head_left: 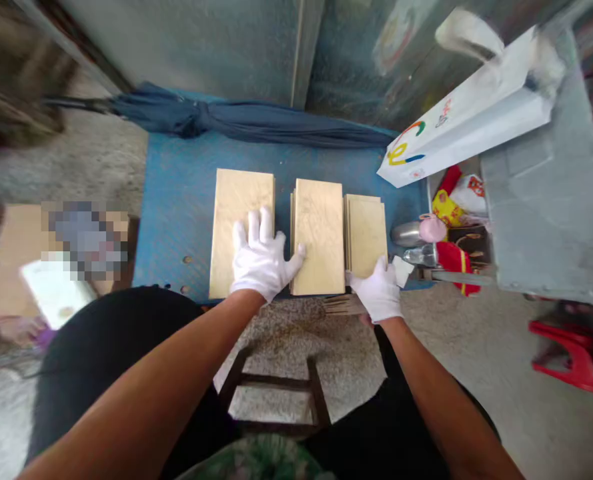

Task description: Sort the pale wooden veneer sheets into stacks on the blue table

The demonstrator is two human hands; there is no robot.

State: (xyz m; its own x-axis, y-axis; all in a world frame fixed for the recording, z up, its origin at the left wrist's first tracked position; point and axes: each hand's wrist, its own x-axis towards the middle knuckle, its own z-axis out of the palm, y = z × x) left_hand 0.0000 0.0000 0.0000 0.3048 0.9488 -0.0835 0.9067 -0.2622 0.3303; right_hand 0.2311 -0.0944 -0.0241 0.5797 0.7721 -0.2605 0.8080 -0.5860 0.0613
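I see three stacks of pale tan rectangular boards lying side by side on a blue tabletop [176,200]. My left hand [262,260], in a white glove, lies flat with the fingers spread: the palm and fingers rest on the near end of the left stack of tan boards [236,213], while the thumb reaches across the gap and touches the middle stack of tan boards [319,227]. My right hand [379,290], also gloved in white, sits at the near edge of the right stack of tan boards [366,230], fingers close together and curled over that edge; I cannot tell whether they pinch a board. The three stacks stand just beside each other, the middle and right ones touching. A folded dark blue umbrella [236,120] lies along the far edge of the tabletop. A white paper bag [476,113] leans at the far right corner. A dark wooden stool frame [276,393] stands below, between my knees
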